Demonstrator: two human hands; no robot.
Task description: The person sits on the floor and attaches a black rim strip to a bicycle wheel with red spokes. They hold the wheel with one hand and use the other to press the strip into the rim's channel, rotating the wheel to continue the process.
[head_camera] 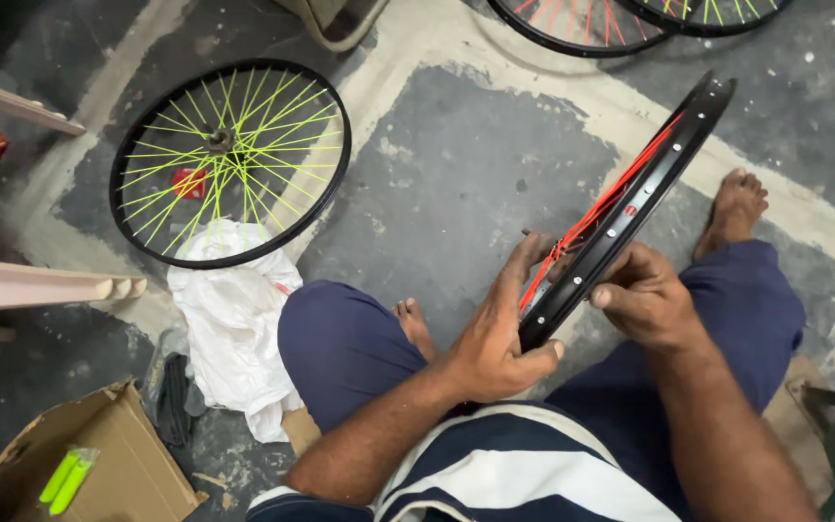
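Cracked grey concrete floor [456, 164] lies under a seated person whose black rim [630, 208] with red spokes [596, 211] stands on edge above the lap, its long line running from near the body up and away to the right. Left hand [500, 333] clasps the near end, fingers among the spokes; right hand [645, 295] grasps the outer side. A yellow-spoked wheel [231, 159] lies well apart, left.
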